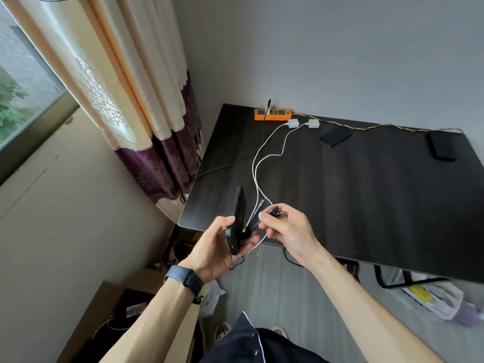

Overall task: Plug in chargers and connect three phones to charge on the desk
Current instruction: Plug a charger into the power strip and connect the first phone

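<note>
My left hand (217, 244) grips a black phone (237, 218) upright on its edge over the dark desk's (366, 205) front left corner. My right hand (288, 229) pinches a bunch of cable plugs (277, 211) just right of the phone; more plug ends (258, 213) hang between both hands. Two white cables (258, 163) run back to two white chargers (293, 123) (313, 123) lying beside an orange power strip (273, 114) at the desk's far edge. A second black phone (336, 135) and a third (442, 145) lie flat at the back.
A thin black cable (227, 166) trails from the power strip over the desk's left edge. A yellow cord (366, 126) runs along the back edge. A curtain (131, 100) hangs at left. Cardboard boxes (112, 305) and clutter sit on the floor below.
</note>
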### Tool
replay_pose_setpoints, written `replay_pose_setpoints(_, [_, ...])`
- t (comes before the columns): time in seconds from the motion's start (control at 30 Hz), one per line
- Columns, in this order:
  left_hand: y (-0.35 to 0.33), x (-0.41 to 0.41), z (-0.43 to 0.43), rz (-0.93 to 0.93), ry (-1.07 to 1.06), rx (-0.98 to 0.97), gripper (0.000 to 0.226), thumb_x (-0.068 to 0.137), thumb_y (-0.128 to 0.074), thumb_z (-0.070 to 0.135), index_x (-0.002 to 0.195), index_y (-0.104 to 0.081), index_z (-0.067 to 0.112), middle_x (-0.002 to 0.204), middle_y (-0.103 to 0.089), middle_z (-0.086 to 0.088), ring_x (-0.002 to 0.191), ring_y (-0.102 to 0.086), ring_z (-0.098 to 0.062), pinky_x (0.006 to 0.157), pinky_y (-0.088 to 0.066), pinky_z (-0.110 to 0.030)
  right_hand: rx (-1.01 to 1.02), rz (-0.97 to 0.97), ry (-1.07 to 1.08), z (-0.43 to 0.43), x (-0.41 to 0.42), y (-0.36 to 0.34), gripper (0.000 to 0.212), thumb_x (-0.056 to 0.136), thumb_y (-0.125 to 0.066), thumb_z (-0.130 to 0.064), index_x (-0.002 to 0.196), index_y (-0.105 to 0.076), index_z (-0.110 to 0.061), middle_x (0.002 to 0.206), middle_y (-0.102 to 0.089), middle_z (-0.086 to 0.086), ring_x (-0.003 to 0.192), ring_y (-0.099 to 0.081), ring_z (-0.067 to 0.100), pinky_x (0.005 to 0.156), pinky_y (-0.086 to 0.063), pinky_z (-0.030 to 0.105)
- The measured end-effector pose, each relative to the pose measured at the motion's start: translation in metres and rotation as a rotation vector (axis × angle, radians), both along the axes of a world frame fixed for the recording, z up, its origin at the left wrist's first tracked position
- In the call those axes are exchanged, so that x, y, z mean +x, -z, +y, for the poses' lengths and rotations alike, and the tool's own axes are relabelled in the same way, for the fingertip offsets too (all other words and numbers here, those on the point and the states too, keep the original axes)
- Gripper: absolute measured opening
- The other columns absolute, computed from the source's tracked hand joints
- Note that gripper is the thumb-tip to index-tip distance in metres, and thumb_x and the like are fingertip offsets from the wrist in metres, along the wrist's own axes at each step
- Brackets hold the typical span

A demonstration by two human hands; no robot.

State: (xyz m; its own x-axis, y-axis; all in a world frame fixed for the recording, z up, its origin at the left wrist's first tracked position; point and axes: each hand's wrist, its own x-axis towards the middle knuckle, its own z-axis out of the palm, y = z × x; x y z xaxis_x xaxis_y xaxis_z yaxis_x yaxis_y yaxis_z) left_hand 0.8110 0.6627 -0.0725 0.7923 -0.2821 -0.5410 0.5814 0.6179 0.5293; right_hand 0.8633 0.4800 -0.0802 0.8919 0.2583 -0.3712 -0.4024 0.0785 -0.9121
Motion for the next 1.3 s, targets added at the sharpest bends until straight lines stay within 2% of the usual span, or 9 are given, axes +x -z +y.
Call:
replay_pose_setpoints(0.3, [0.008, 0.004, 0.004, 0.061, -0.008, 0.027, 0.041, 0.082, -0.063, 0.031, 0.098, -0.075, -0.005, 0.114, -0.066, -0.028, 0.101, -0.068, -0.037, 0.09, -0.054, -0.037, -0.194, -0.11, 0.03, -0.004, -0.005, 0.004, 0.011, 0.087, -0.077, -0.022, 0.092, -0.073, -0.013, 0.077, -0.068, 0.0, 0.067, -0.059, 0.009, 0.065, -0.048, 0.025])
replay_pose_setpoints(0.53, [0.015, 0.003, 0.005, 0.057, 0.08, 0.078, 0.065, 0.075, -0.072, 0.033, 0.127, -0.058, -0.003, 0.125, -0.062, -0.029, 0.11, -0.065, -0.038, 0.095, -0.055, -0.036, -0.404, -0.283, -0.025, -0.007, -0.005, 0.007, 0.007, 0.086, -0.077, -0.032, 0.088, -0.076, -0.026, 0.097, -0.072, -0.01, 0.089, -0.068, 0.005, 0.082, -0.051, 0.023])
replay_pose_setpoints(0.73, [0.014, 0.003, 0.019, 0.034, 0.02, 0.072, 0.03, 0.066, -0.082, 0.023, 0.088, -0.066, 0.009, 0.103, -0.065, -0.015, 0.083, -0.066, -0.022, 0.074, -0.057, -0.029, -0.641, -0.567, -0.055, -0.015, -0.015, 0.007, 0.009, 0.081, -0.079, -0.035, 0.08, -0.074, -0.027, 0.116, -0.062, -0.021, 0.119, -0.05, 0.0, 0.092, -0.04, 0.016])
replay_pose_setpoints(0.8, [0.013, 0.003, 0.031, -0.014, 0.012, 0.16, 0.045, 0.052, -0.093, 0.025, 0.074, -0.055, 0.018, 0.081, -0.051, -0.004, 0.071, -0.051, -0.014, 0.068, -0.043, -0.026, -0.738, -0.698, -0.166, -0.021, -0.023, 0.011, 0.016, 0.08, -0.075, -0.044, 0.08, -0.075, -0.028, 0.125, -0.059, -0.024, 0.133, -0.037, 0.003, 0.105, -0.03, 0.022])
replay_pose_setpoints(0.9, [0.005, -0.001, 0.046, -0.009, -0.034, 0.246, 0.047, 0.066, -0.088, 0.03, 0.077, -0.044, 0.02, 0.072, -0.045, 0.001, 0.07, -0.045, -0.011, 0.066, -0.037, -0.024, -0.85, -0.681, -0.371, -0.023, -0.03, 0.018, 0.023, 0.085, -0.064, -0.05, 0.085, -0.071, -0.028, 0.125, -0.058, -0.028, 0.144, -0.026, 0.002, 0.119, -0.013, 0.033])
replay_pose_setpoints(0.97, [0.004, 0.001, 0.048, -0.06, 0.013, 0.383, 0.028, 0.089, -0.07, 0.018, 0.079, -0.044, 0.023, 0.06, -0.057, 0.017, 0.068, -0.056, -0.001, 0.062, -0.041, -0.011, -0.782, -0.474, -0.443, -0.019, -0.034, 0.018, 0.02, 0.094, -0.06, -0.043, 0.09, -0.066, -0.025, 0.112, -0.069, -0.022, 0.133, -0.05, 0.008, 0.123, -0.018, 0.041])
replay_pose_setpoints(1.07, [-0.01, 0.002, 0.046, 0.006, -0.032, 0.447, 0.041, 0.098, -0.041, -0.011, 0.086, -0.04, 0.028, 0.049, -0.05, 0.045, 0.062, -0.053, 0.027, 0.062, -0.04, 0.002, -0.466, -0.164, -0.44, -0.007, -0.041, 0.013, 0.026, 0.101, -0.054, -0.031, 0.097, -0.056, -0.006, 0.093, -0.08, -0.005, 0.088, -0.075, 0.023, 0.096, -0.054, 0.044])
replay_pose_setpoints(1.2, [0.01, -0.001, 0.066, 0.065, -0.182, 0.342, 0.022, 0.1, -0.042, -0.005, 0.094, -0.059, 0.009, 0.078, -0.075, 0.006, 0.068, -0.07, -0.003, 0.062, -0.054, -0.014, -0.239, 0.098, -0.427, 0.011, -0.053, 0.008, 0.027, 0.104, -0.049, -0.024, 0.101, -0.051, 0.002, 0.076, -0.072, 0.005, 0.067, -0.072, 0.026, 0.068, -0.059, 0.034])
replay_pose_setpoints(1.3, [0.017, -0.002, 0.073, 0.138, -0.259, 0.179, 0.015, 0.093, -0.054, -0.001, 0.101, -0.059, 0.011, 0.099, -0.072, -0.012, 0.075, -0.074, -0.019, 0.069, -0.06, -0.024, -0.345, -0.052, -0.345, 0.021, -0.056, 0.015, 0.028, 0.105, -0.047, -0.026, 0.103, -0.066, -0.005, 0.057, -0.054, -0.006, 0.053, -0.058, 0.016, 0.064, -0.059, 0.041])
